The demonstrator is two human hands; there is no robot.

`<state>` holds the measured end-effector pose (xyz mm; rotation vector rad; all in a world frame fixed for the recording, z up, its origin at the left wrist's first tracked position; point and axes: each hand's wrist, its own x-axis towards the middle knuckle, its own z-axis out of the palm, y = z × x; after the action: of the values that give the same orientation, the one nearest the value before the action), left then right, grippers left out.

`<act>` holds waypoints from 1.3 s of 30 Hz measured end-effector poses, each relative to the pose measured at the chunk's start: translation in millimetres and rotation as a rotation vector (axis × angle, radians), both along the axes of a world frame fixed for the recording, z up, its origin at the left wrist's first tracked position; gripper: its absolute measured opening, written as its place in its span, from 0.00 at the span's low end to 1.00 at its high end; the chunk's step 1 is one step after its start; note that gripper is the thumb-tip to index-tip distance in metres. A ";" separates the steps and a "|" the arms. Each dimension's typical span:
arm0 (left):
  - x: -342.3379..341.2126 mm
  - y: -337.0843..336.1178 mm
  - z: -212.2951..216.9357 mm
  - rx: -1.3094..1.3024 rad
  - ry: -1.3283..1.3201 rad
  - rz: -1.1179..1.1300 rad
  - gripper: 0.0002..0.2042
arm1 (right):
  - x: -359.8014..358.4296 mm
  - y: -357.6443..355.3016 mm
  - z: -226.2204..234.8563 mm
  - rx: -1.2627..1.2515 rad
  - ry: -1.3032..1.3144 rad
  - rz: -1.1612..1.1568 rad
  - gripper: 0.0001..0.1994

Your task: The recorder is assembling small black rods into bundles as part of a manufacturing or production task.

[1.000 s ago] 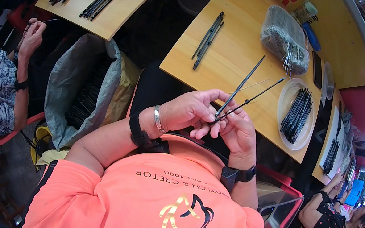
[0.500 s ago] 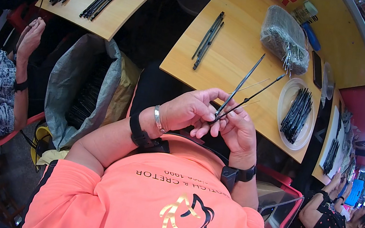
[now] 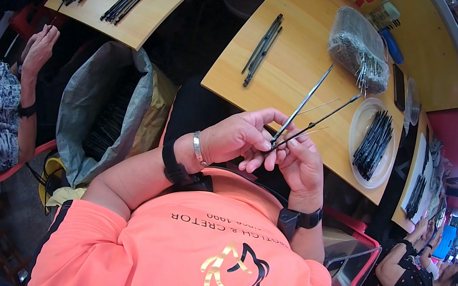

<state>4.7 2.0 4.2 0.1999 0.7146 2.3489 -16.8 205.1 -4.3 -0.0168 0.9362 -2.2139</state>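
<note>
Pinched between left hand (image 3: 238, 138) and right hand (image 3: 297, 163), two dark rods (image 3: 305, 113) fan upward.

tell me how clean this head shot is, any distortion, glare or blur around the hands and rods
Head view: strong fisheye, so the wooden table edges bow and the corners go black; even light, blown-out glare only at the far right rim; left hand, right hand and the thin dark rods look sharp.

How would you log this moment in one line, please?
left hand: holds rods | right hand: pinches rods | white plate: more rods, on table
</note>
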 end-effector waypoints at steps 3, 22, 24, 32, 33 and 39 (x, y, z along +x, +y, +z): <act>0.2 0.1 0.1 -0.019 -0.003 -0.005 0.23 | 1.5 -4.6 9.8 0.008 -0.019 -0.012 0.07; 0.6 0.0 2.6 -0.053 0.005 -0.009 0.23 | 0.2 -2.8 2.2 -0.060 -0.044 0.012 0.10; 0.8 0.1 2.0 -0.055 0.006 -0.009 0.23 | -0.3 -2.1 1.7 -0.044 -0.055 0.017 0.11; 0.6 -0.1 2.9 -0.071 0.013 -0.012 0.24 | 1.4 -3.9 3.1 -0.022 -0.056 -0.003 0.08; 0.5 -0.3 3.2 -0.086 0.022 -0.011 0.23 | 1.5 -4.0 2.9 -0.015 -0.051 0.002 0.08; 0.7 0.0 3.2 -0.089 0.025 -0.005 0.23 | 0.9 -5.0 4.6 -0.043 -0.055 0.022 0.08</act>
<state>5.4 2.0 7.4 0.1920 0.8273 2.3075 -15.9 200.1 0.2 0.0130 0.8541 -2.2031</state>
